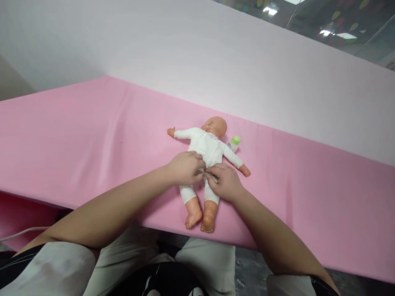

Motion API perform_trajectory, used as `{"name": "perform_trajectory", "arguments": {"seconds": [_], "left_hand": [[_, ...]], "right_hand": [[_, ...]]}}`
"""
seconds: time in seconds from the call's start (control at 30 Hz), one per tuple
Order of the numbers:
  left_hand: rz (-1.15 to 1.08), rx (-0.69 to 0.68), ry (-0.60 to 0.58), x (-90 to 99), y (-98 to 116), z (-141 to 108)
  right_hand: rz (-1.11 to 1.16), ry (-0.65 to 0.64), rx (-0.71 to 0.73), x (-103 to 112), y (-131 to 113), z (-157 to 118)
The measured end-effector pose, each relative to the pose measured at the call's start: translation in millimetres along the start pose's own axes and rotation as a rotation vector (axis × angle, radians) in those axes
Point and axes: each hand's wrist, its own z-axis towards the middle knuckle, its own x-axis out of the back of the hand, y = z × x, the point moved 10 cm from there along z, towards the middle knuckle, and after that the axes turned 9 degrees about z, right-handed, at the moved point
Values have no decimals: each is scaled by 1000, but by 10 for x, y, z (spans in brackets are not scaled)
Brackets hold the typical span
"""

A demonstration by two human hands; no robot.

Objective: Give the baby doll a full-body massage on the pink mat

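Head view, on my monitor: fingertips of the left hand (187, 168) and right hand (226, 181) nearly met, narrowed; I couldn't tell what they pinched. Beneath both equally lay the doll (210, 149), its long axis running outward, head (219, 125) farthest.

The single head view looks forward and down from the person's own eye level, over the lap, onto the pink-covered table (77, 135), with the pale wall (191, 53) beyond.

One left hand (187, 168), one right hand (226, 181) (two altogether), one doll (210, 149), one green-capped bottle (234, 143).
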Motion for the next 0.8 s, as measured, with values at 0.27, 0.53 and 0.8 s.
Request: {"name": "perform_trajectory", "arguments": {"seconds": [0.27,0.53,0.8], "left_hand": [[-31,29,240,257,-31,-69],[75,101,42,-28,-76,31],[182,86,176,117,15,-11]], "right_hand": [[48,237,35,187,-11,-28],[34,125,-19,68,142,40],[-65,229,33,135,107,11]]}}
